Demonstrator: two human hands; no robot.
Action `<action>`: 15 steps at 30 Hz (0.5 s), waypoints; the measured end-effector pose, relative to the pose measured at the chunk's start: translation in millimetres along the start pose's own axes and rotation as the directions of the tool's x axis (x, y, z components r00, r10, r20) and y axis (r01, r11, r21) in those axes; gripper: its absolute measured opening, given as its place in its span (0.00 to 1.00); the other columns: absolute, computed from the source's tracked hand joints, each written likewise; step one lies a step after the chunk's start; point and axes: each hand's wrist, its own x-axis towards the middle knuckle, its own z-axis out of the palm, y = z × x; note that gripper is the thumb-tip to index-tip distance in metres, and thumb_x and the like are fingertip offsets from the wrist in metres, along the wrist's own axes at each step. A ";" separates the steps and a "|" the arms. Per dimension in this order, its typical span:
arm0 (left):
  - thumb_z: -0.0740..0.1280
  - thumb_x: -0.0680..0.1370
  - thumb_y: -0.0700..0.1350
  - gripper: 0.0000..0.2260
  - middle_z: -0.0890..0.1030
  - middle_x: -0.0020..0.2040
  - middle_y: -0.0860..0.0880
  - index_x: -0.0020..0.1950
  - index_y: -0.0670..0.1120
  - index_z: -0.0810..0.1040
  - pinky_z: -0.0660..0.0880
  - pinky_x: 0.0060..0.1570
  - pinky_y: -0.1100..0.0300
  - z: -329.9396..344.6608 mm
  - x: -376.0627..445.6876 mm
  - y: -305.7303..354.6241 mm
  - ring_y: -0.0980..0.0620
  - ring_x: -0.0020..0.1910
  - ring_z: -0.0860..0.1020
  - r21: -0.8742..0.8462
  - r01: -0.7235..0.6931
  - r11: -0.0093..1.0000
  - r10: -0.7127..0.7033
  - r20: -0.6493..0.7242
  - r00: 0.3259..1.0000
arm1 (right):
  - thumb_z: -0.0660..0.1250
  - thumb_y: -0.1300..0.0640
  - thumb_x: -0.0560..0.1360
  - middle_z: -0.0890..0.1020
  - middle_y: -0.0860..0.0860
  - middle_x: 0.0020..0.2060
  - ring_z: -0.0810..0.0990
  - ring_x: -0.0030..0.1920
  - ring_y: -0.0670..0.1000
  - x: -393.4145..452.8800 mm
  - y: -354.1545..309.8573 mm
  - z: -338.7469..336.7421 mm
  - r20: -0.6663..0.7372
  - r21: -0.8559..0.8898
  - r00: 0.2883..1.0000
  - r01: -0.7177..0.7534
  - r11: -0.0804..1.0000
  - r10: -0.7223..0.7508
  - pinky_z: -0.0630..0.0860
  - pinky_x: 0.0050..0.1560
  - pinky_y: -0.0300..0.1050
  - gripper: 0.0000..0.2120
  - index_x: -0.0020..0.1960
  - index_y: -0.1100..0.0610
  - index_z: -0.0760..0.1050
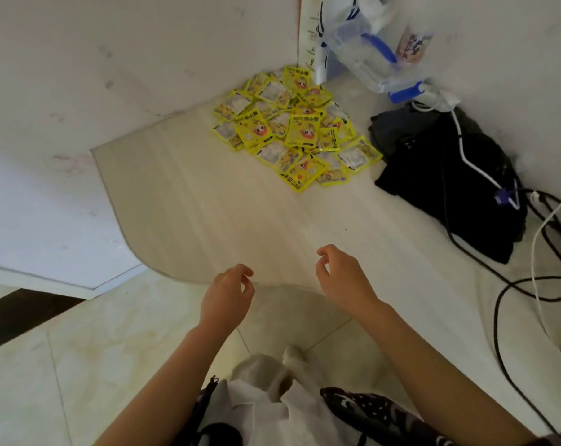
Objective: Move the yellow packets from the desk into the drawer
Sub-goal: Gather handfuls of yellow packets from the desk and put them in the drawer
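A heap of several yellow packets [292,130] lies in the far corner of the pale desk [208,220], against the wall. My left hand [227,297] hovers at the desk's near edge with fingers loosely curled and holds nothing. My right hand [343,278] hangs just beside it over the desk's front, fingers also loosely curled and holding nothing. Both hands are well short of the packets. No drawer is visible in this view.
A black bag [450,188] lies on the desk right of the packets, with black and white cables [530,284] trailing toward the front right. A clear plastic container with blue parts [369,59] stands in the back corner. Tiled floor [95,365] lies below the desk edge.
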 end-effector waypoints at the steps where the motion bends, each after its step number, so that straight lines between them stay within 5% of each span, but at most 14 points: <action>1: 0.61 0.79 0.45 0.10 0.80 0.49 0.54 0.58 0.49 0.76 0.74 0.49 0.58 -2.7 12.6 2.8 0.53 0.51 0.76 -0.004 0.001 1.000 -0.001 0.001 1.000 | 0.57 0.56 0.80 0.78 0.53 0.59 0.76 0.59 0.52 11.3 -2.3 -5.3 -0.002 0.005 1.000 -0.001 1.000 0.001 0.74 0.59 0.47 0.16 0.66 0.57 0.69; 15: 0.63 0.77 0.44 0.08 0.79 0.47 0.53 0.55 0.50 0.77 0.76 0.48 0.53 -51.1 203.0 6.3 0.50 0.49 0.78 -0.045 0.014 0.999 -0.009 0.104 0.995 | 0.60 0.57 0.79 0.80 0.55 0.57 0.77 0.59 0.54 159.6 -44.7 -22.5 -0.037 0.110 0.978 -0.198 0.974 0.204 0.71 0.55 0.43 0.15 0.65 0.59 0.71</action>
